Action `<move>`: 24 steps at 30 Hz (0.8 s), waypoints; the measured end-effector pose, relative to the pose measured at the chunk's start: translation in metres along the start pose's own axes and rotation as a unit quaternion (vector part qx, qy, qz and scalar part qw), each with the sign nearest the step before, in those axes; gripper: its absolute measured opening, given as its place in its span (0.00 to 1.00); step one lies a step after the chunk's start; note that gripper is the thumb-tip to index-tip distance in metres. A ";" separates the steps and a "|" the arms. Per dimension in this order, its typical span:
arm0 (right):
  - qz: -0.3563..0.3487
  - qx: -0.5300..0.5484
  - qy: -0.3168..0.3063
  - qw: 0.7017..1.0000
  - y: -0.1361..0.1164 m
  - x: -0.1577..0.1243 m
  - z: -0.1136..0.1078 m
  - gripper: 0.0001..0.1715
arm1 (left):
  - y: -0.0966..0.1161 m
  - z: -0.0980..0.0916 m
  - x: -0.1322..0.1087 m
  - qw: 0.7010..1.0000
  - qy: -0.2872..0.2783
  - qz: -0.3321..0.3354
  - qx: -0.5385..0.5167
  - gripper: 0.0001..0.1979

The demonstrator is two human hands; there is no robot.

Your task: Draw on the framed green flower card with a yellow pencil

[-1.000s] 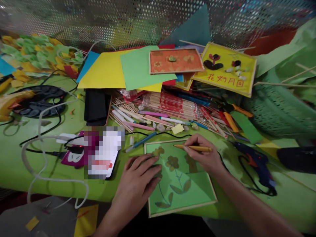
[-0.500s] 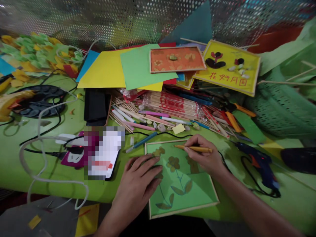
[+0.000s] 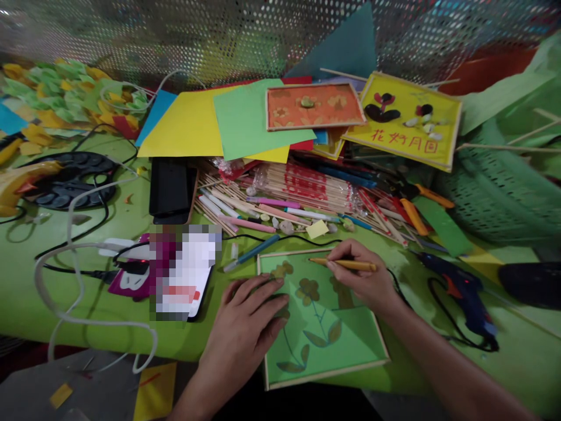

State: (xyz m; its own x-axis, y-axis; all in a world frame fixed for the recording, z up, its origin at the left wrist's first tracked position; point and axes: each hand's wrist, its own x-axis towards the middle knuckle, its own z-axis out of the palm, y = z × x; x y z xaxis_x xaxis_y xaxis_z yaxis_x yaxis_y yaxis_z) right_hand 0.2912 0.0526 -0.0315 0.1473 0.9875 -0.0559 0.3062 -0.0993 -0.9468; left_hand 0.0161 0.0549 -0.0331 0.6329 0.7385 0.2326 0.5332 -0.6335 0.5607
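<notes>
A green framed picture with pressed brown flowers and leaves lies flat at the table's near edge. My left hand rests on its left side, fingers stretched flat and slightly apart. My right hand is closed around an orange pen, whose tip points left over the picture's upper part, near the top edge of the wooden frame.
A blue glue gun with a black cord lies right of the picture. A phone and white cables lie to the left. Behind are markers, bundled sticks, coloured paper sheets, an orange framed picture, a yellow one and a green basket.
The view shifted slightly at first. Both hands, the pen and the picture stay where they were.
</notes>
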 end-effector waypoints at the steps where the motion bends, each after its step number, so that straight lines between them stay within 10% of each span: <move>1: 0.000 -0.001 -0.002 1.000 0.000 0.000 0.000 0.05 | 0.000 0.000 0.000 1.000 -0.003 -0.001 0.001 0.12; 24: 0.002 -0.015 -0.004 1.000 -0.001 0.000 -0.001 0.05 | -0.001 0.002 0.000 1.000 -0.004 -0.003 -0.005 0.11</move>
State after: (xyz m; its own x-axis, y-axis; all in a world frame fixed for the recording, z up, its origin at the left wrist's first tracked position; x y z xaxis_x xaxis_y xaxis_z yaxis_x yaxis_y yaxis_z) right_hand 0.2918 0.0526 -0.0303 0.1412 0.9880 -0.0632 0.3330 -0.1075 -0.9368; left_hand 0.0163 0.0549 -0.0350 0.6345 0.7402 0.2223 0.5317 -0.6268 0.5696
